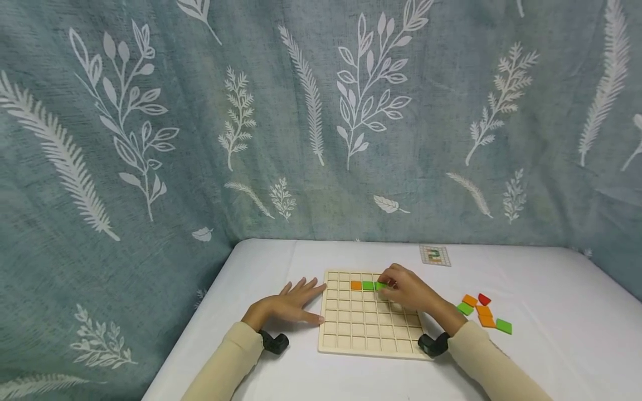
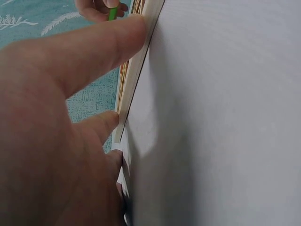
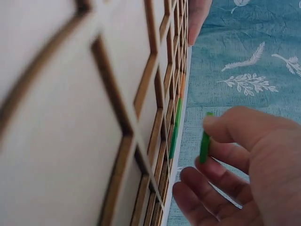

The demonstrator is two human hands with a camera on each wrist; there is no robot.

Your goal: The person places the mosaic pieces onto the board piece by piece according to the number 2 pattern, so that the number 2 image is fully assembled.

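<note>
A pale wooden grid board [image 1: 351, 337] lies on the white table. In one of its upper rows, an orange tile [image 1: 355, 285] sits beside a green tile [image 1: 368, 285]. My right hand [image 1: 407, 287] is above that row, pinching another green tile [image 3: 205, 143] between thumb and fingers. The right wrist view shows this tile on edge and apart from the board. My left hand [image 1: 291, 305] lies along the board's left side with fingers spread. Its thumb [image 2: 127, 35] and index fingertip touch the board's edge.
Right of the board lie several loose orange and green tiles [image 1: 486, 321] and a red rounded piece [image 1: 484, 299]. A small card with a coloured grid pattern [image 1: 435, 255] lies near the table's back edge. A leaf-printed curtain [image 1: 321, 139] hangs behind the table.
</note>
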